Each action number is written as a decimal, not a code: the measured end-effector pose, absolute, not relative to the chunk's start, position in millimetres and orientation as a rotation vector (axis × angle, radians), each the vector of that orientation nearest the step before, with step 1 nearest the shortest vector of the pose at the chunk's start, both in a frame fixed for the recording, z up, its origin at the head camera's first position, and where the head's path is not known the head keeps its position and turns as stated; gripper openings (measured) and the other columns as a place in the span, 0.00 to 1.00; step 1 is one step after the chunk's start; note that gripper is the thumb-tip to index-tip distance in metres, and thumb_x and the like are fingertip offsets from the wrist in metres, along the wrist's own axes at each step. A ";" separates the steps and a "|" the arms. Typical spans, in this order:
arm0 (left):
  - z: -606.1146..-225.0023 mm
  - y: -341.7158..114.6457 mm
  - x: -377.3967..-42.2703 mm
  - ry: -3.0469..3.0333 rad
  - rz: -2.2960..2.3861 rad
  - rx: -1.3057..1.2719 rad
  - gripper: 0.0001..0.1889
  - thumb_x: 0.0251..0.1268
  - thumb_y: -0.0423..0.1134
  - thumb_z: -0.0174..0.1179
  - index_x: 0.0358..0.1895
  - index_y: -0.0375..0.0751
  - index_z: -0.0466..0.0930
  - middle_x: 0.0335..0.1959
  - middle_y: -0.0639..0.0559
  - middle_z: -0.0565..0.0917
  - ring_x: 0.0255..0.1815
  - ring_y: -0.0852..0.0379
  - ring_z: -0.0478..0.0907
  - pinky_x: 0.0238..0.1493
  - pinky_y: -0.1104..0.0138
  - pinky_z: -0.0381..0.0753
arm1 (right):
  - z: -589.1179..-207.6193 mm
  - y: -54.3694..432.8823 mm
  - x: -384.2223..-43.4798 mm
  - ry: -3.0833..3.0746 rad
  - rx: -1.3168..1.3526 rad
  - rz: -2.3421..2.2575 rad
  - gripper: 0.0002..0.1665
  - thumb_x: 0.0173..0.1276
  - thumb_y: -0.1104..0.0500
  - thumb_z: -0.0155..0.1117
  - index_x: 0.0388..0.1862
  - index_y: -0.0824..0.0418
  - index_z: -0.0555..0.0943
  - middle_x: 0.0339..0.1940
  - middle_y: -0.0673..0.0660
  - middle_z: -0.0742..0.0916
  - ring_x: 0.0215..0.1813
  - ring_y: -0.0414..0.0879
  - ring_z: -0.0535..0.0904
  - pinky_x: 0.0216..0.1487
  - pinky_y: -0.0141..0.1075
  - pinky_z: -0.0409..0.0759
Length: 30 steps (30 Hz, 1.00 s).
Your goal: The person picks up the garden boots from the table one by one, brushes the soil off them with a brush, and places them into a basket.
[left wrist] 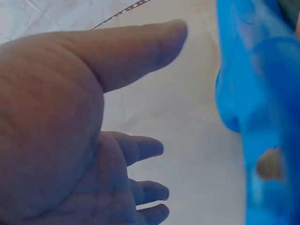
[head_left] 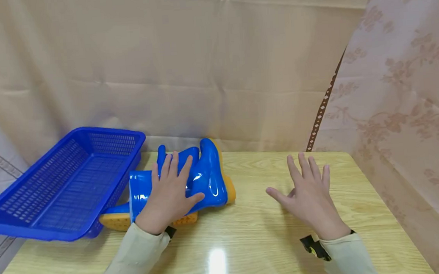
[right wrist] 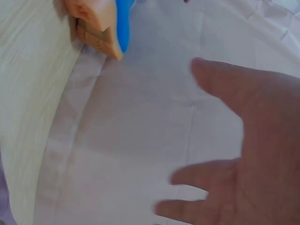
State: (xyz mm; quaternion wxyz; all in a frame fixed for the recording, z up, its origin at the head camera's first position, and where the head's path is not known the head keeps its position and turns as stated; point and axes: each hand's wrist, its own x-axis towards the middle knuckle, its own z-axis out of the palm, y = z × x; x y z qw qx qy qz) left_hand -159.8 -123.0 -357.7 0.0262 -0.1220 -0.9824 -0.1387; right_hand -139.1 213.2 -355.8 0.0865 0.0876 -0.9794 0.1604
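A pair of shiny blue rubber boots with orange-yellow soles lies on its side, overlapping, on the table. The upper boot [head_left: 209,178] points its sole to the right; below it, the other boot's sole [head_left: 116,221] reaches the basket's side. My left hand [head_left: 168,198] hovers over the boots with fingers spread, hiding their middle. In the left wrist view, a gap shows between that hand [left wrist: 93,112] and the blue rubber [left wrist: 262,112]. To the right, my right hand [head_left: 309,196] is held above the table, fingers spread and holding nothing.
A blue plastic basket [head_left: 127,133] with mesh walls stands at the left, close against the boots. The light wood table [head_left: 257,236] ends at a beige cloth [head_left: 214,69] behind and a flowered cloth [head_left: 413,119] at the right.
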 end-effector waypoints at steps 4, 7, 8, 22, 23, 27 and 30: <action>-344.6 -126.9 -154.6 -3.039 -0.357 -0.368 0.55 0.61 0.62 0.71 0.84 0.41 0.51 0.83 0.30 0.45 0.84 0.30 0.38 0.77 0.32 0.39 | -352.7 213.6 -135.4 -2.971 0.318 0.451 0.63 0.70 0.23 0.54 0.84 0.66 0.53 0.82 0.74 0.57 0.82 0.74 0.45 0.76 0.72 0.29; -327.1 -134.4 -151.0 -3.062 -0.334 -0.345 0.54 0.61 0.61 0.72 0.83 0.40 0.54 0.83 0.29 0.48 0.83 0.28 0.43 0.76 0.31 0.46 | -349.9 214.6 -133.2 -3.006 0.372 0.442 0.61 0.71 0.22 0.52 0.83 0.68 0.56 0.81 0.74 0.59 0.81 0.74 0.50 0.76 0.72 0.38; -320.5 -138.1 -149.5 -3.077 -0.336 -0.328 0.53 0.62 0.61 0.71 0.83 0.40 0.54 0.82 0.29 0.49 0.82 0.28 0.46 0.75 0.31 0.49 | -349.1 215.0 -132.5 -3.015 0.388 0.446 0.61 0.72 0.23 0.52 0.82 0.68 0.57 0.81 0.74 0.60 0.80 0.74 0.51 0.76 0.71 0.40; -290.0 -226.3 -183.2 -3.435 -0.457 -0.040 0.44 0.72 0.55 0.63 0.77 0.26 0.59 0.73 0.24 0.67 0.71 0.25 0.66 0.66 0.33 0.69 | -351.9 212.0 -131.1 -2.904 0.497 0.471 0.44 0.73 0.42 0.66 0.77 0.68 0.67 0.73 0.74 0.74 0.58 0.67 0.79 0.69 0.70 0.59; -291.1 -231.1 -186.3 -3.454 -0.450 -0.014 0.43 0.72 0.55 0.63 0.76 0.25 0.60 0.72 0.24 0.67 0.71 0.25 0.67 0.65 0.32 0.69 | -352.8 211.6 -130.7 -2.899 0.501 0.473 0.44 0.73 0.42 0.66 0.77 0.69 0.67 0.72 0.74 0.74 0.58 0.67 0.79 0.69 0.69 0.60; -294.3 -245.4 -193.9 -3.507 -0.400 -0.016 0.37 0.75 0.53 0.60 0.72 0.25 0.68 0.69 0.24 0.72 0.67 0.26 0.71 0.62 0.34 0.74 | -354.4 209.7 -129.6 -2.896 0.505 0.482 0.44 0.73 0.43 0.67 0.77 0.69 0.67 0.72 0.73 0.74 0.66 0.70 0.74 0.69 0.67 0.64; -293.6 -252.0 -196.0 -3.512 -0.416 -0.072 0.32 0.75 0.50 0.60 0.69 0.27 0.73 0.68 0.27 0.74 0.66 0.26 0.73 0.61 0.35 0.75 | -353.2 207.8 -130.2 -2.898 0.510 0.476 0.44 0.73 0.43 0.67 0.77 0.68 0.67 0.73 0.73 0.73 0.69 0.72 0.72 0.69 0.68 0.65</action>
